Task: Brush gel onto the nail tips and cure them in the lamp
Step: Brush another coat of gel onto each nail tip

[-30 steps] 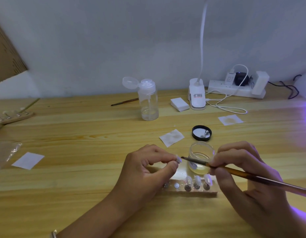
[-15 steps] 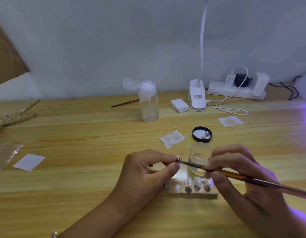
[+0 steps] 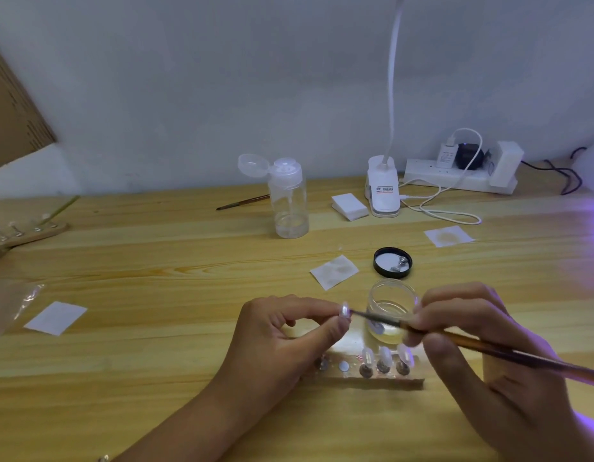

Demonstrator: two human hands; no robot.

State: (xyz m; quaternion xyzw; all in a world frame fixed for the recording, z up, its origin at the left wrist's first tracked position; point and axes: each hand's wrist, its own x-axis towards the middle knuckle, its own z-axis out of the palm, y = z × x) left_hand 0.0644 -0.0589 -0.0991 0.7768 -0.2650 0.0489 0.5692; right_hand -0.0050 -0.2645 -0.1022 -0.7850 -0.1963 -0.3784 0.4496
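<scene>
1 small clear plastic nail tip (image 3: 345, 310), pinched by left hand (image 3: 282, 338) fingers above the wooden tabletop (image 3: 155, 278); right hand (image 3: 472, 315) fingers gripping thin brown brush (image 3: 522, 357), bristles touching it. Likely light, slick, bendy: best held by its edges.

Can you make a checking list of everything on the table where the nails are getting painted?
Surface: wooden table, pale planks.
Job's things: brush touching the nail tip; open gel jar behind a wooden holder carrying three nail tips; black lid upturned.
Clutter: pump bottle with cap flipped open, spare brush, three wipes, white pad stack, second holder, plastic bag.
Hands: left hand pinches the nail tip; right hand grips the brush.
Cables: white cable looped beside the power strip; black cable at far right.
Surroundings: grey wall, white clip lamp, purple glow at right edge.
</scene>
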